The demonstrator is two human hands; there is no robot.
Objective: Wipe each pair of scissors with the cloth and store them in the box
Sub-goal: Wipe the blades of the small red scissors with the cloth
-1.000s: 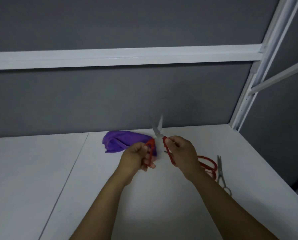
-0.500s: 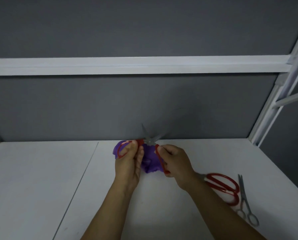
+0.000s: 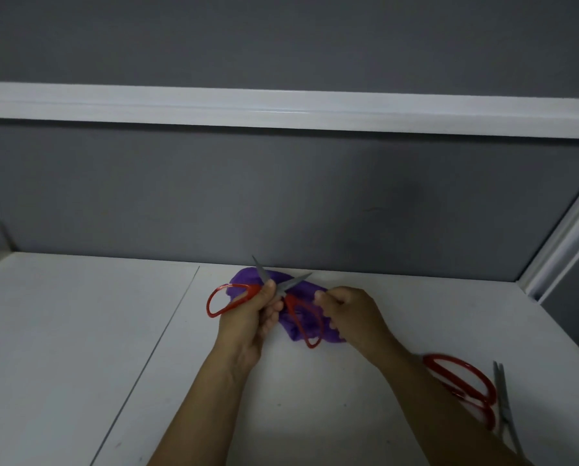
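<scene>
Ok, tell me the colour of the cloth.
The cloth is purple, seen best in the head view.

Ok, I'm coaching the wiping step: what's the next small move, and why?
Probably lift the cloth with the right hand and draw it along one blade. The left hand grips the red scissors near the pivot, blades spread open over the cloth, and the right hand's fingers are curled on the cloth, so both seem ready.

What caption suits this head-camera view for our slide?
Left hand holds open red scissors, right hand grips the purple cloth; another red pair and a metal pair wait on the table.
</scene>
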